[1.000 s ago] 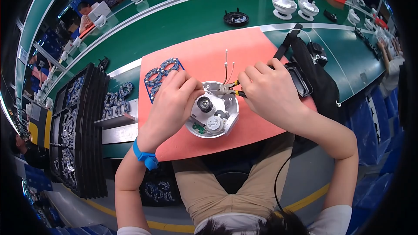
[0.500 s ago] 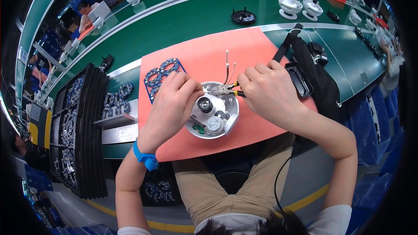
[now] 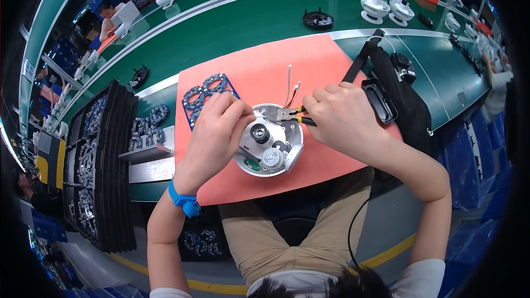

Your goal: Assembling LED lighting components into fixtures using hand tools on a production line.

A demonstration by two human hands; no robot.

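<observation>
A round white housing (image 3: 255,151) lies open on the orange mat (image 3: 265,66), with a black lens (image 3: 260,133), a small round motor (image 3: 272,158) and a bit of green circuit board inside. My right hand (image 3: 342,115) is closed round pliers (image 3: 301,119) with black and yellow handles, whose head reaches over the housing's far side. At the far left of the rim, the fingertips of my left hand (image 3: 218,127) are pinched together; whatever lies between them is hidden. Thin wires (image 3: 289,83) with small white ends stick up beyond the housing, left of my right hand.
Blue ring-shaped circuit boards (image 3: 215,84) lie on the mat's left. Black trays (image 3: 102,165) of boards stand farther left, beside a metal bracket (image 3: 152,170). A black bag (image 3: 395,83) lies right. Across the green belt (image 3: 221,33) sit white units (image 3: 375,8) and a black ring part (image 3: 318,20).
The wires behind the housing have spread apart and shifted. Units on the belt have slid a little to the right. Both hands stay almost where they were, the pliers still in the right one.
</observation>
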